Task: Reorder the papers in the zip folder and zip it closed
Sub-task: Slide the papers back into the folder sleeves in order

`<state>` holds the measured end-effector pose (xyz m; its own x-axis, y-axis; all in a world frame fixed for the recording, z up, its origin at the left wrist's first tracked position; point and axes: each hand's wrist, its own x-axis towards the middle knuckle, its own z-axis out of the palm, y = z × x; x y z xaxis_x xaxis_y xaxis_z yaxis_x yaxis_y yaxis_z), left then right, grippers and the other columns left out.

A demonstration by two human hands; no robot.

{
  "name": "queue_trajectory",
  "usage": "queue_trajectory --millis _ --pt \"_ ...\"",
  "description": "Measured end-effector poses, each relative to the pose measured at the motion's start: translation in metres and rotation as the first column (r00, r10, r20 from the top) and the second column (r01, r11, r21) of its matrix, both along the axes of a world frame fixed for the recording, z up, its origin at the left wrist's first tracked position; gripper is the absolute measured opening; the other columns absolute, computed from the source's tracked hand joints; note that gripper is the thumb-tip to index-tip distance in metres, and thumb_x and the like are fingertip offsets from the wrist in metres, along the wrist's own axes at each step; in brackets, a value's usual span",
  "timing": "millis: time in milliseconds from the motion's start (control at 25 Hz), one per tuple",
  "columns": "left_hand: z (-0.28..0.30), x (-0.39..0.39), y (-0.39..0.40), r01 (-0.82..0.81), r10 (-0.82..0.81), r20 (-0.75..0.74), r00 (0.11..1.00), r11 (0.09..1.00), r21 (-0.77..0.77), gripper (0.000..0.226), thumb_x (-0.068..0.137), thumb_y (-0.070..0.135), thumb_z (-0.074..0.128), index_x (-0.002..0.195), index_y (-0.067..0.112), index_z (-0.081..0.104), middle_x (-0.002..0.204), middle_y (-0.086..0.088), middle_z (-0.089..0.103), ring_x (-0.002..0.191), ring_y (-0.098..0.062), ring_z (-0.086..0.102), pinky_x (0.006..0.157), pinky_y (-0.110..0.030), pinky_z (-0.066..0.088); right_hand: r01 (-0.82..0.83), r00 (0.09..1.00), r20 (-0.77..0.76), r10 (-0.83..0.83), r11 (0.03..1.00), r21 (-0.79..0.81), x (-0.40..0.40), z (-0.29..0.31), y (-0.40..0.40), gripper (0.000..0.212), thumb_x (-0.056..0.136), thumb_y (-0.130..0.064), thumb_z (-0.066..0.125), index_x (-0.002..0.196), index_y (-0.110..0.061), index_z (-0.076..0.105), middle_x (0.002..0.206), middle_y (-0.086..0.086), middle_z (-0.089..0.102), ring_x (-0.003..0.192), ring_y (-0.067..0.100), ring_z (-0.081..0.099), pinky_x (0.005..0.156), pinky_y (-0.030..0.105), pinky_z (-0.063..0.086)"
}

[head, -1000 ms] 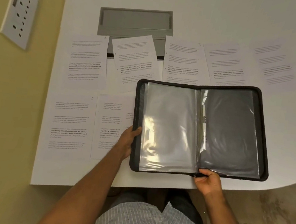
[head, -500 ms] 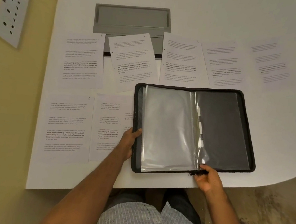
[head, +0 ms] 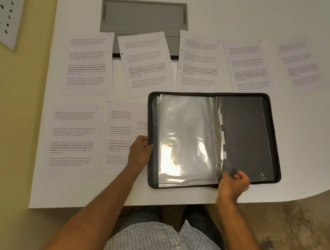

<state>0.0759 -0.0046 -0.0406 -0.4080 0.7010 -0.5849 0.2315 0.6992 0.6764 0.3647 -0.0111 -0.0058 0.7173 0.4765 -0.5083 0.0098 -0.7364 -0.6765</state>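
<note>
We see the zip folder point(head: 215, 139) lying open on the white table point(head: 311, 128), near its front edge, turned a little so that its right side sits farther from the person than its left. Inside, clear plastic sleeves point(head: 184, 141) lie stacked over the left half and catch a bright glare, while the right half shows a dark inner cover.

The left hand point(head: 140, 150) holds the folder's left edge, thumb on top of the black border and fingers out of sight beneath it, so we read it as gripping the folder. The right hand point(head: 233, 183) is at the folder's front edge by the spine, its fingers curled around the lower corner of a clear sleeve; the hand is blurred, so we cannot make out the exact pinch.

The papers are out of the folder, spread on the table. Five printed sheets point(head: 201, 64) lie in a row behind the folder, and the nearest of them are partly covered by its back edge. At least two more sheets point(head: 72, 138) lie to the left of the folder, the nearer one tucked partly under it and under the left hand. A grey hatch point(head: 144, 14) is set into the table behind the row, with two sheets overlapping it. A white socket plate point(head: 4, 6) sits on the wall at the far left.
</note>
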Motion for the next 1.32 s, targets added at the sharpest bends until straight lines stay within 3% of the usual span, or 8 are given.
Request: queue_trajectory --millis 160,280,560,720,800,1000,1160,1320 --pt "0.003 0.012 -0.007 0.155 -0.149 -0.191 0.97 0.988 0.016 0.047 0.093 0.013 0.069 0.136 0.01 0.049 0.125 -0.006 0.051 0.11 -0.015 0.051 0.096 -0.029 0.046 -0.541 0.835 0.094 0.542 0.84 -0.039 -0.044 -0.003 0.009 0.052 0.09 -0.019 0.073 0.136 -0.019 0.05 0.139 0.001 0.042 0.119 0.019 0.05 0.093 0.038 0.053" --pt "0.01 0.026 -0.005 0.208 -0.213 -0.183 0.96 0.977 -0.049 0.045 0.097 0.024 0.065 0.138 0.011 0.053 0.124 -0.007 0.053 0.113 -0.022 0.055 0.097 -0.032 0.046 -0.701 0.674 0.181 0.716 0.697 -0.147 -0.057 -0.012 0.011 0.064 0.085 -0.026 0.075 0.141 -0.021 0.045 0.147 0.001 0.04 0.134 0.022 0.039 0.108 0.048 0.046" --pt "0.017 0.034 0.009 0.033 -0.039 -0.034 0.999 0.986 -0.161 0.053 0.091 0.03 0.072 0.135 0.01 0.051 0.119 -0.001 0.053 0.106 -0.02 0.056 0.089 -0.032 0.05 -0.761 0.59 0.178 0.788 0.616 -0.204 -0.046 -0.01 0.011 0.061 0.084 -0.024 0.077 0.137 -0.017 0.047 0.143 0.003 0.048 0.132 0.026 0.045 0.105 0.047 0.049" --pt "0.015 0.03 0.016 -0.024 0.02 -0.02 1.0 0.979 -0.2 0.024 0.092 0.025 0.071 0.103 0.007 0.06 0.1 -0.008 0.06 0.087 -0.018 0.058 0.075 -0.031 0.049 -0.775 0.579 0.118 0.807 0.589 -0.227 -0.033 -0.008 0.021 0.06 0.087 -0.033 0.078 0.138 -0.02 0.05 0.14 0.003 0.052 0.128 0.026 0.05 0.1 0.049 0.053" --pt "0.011 0.03 0.018 0.002 -0.006 -0.017 1.0 0.972 -0.237 0.028 0.093 0.029 0.07 0.09 0.001 0.067 0.1 -0.016 0.064 0.081 -0.021 0.059 0.077 -0.032 0.053 -0.789 0.563 0.098 0.821 0.569 -0.234 -0.027 -0.008 0.025 0.059 0.089 -0.033 0.076 0.139 -0.02 0.05 0.14 0.002 0.053 0.127 0.025 0.05 0.099 0.047 0.053" --pt "0.029 0.067 0.024 0.0 -0.06 -0.165 0.984 0.939 -0.344 0.065 0.089 0.038 0.072 0.136 0.003 0.047 0.139 -0.016 0.039 0.129 -0.034 0.043 0.106 -0.043 0.042 -0.817 0.543 0.034 0.839 0.537 -0.21 -0.013 -0.004 0.034 0.055 0.09 -0.034 0.076 0.138 -0.021 0.053 0.132 0.0 0.057 0.12 0.022 0.055 0.096 0.046 0.056" --pt "0.034 0.077 0.035 -0.057 -0.02 -0.172 0.985 0.899 -0.435 0.068 0.091 0.046 0.068 0.138 0.002 0.047 0.142 -0.017 0.04 0.132 -0.035 0.04 0.106 -0.048 0.04 -0.848 0.525 -0.069 0.848 0.515 -0.126 0.003 0.001 0.045 0.041 0.094 -0.03 0.073 0.131 -0.024 0.056 0.12 -0.005 0.06 0.109 0.018 0.061 0.09 0.035 0.055" --pt "0.033 0.081 0.035 -0.089 0.074 -0.064 0.995 0.955 -0.282 0.021 0.095 0.031 0.061 0.103 0.011 0.06 0.109 -0.01 0.061 0.102 -0.028 0.059 0.084 -0.038 0.052 -0.837 0.541 -0.265 0.798 0.541 -0.078 0.02 0.008 0.06 0.046 0.099 -0.028 0.067 0.142 -0.024 0.052 0.128 -0.008 0.058 0.115 0.014 0.058 0.09 0.029 0.051"
